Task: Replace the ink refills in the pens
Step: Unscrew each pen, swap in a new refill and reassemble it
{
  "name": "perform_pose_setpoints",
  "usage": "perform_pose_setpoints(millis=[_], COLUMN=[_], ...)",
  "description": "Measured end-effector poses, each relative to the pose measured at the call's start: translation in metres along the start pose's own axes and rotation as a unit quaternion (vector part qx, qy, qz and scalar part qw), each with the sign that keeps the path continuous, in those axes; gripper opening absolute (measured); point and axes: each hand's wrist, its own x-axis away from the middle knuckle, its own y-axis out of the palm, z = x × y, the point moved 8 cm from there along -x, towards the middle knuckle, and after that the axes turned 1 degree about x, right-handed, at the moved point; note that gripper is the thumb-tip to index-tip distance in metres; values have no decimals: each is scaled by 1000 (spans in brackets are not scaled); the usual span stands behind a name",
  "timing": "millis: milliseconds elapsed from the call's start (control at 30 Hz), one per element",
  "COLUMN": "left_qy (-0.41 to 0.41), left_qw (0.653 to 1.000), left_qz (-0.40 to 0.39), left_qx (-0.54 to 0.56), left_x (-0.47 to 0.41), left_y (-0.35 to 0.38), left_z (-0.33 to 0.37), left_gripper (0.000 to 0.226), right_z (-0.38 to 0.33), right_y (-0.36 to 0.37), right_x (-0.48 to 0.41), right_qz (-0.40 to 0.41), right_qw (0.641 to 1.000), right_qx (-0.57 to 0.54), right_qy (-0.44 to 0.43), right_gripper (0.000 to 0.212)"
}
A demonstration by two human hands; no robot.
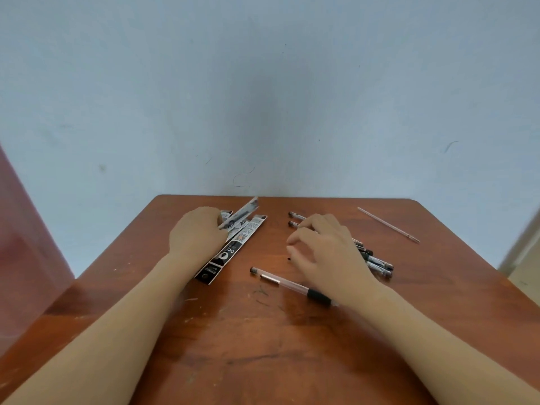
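Toward the far left of the worktop point(263, 346), the left grip point(195, 232) clutches a raised refill packet point(244, 211) above the flat packets point(230, 252). The right grip point(327, 252) hovers curled over the bundled pens point(377, 260); I cannot tell whether it holds anything. A capped pen point(289, 283) lies nearest and a bare refill point(388, 225) lies far right. A careless sweep could roll the pens off the edge.

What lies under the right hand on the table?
A cluster of pens: their ends stick out past the right hand on both sides. Their middles are covered, so I cannot count them.
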Motion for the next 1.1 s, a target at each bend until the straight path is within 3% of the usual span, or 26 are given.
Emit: perform_pose_setpoints(millis=[100,233,367,567,800,1033,1100], left_qy=[57,153,181,201,211,283,331], left_qw=[993,968,960,952,956,948,939], left_qz=[33,-30,-63,-64,-37,19,42], left_qx=[95,198,205,222,199,144,87], left_x=[6,22,27,26,21,28,33], left_y=[-15,-17,-10,-9,-12,-18,-17], left_z=[19,50,56,57,53,62,67], left_gripper=[8,10,13,20,18,17,34], right_z=[6,25,40,53,48,44,42], right_y=[-6,-18,-30,-25,-19,-22,-24], right_x=[-2,-4,-3,-2,-3,-5,-4], right_qz=[10,54,99,69,12,34,40], right_qw=[998,989,968,926,915,916,918], right_qx=[-49,-100,-170,-292,-349,-359,-359], right_qy=[40,96,153,231,205,174,166], right_gripper=[28,41,57,51,21,30,28])
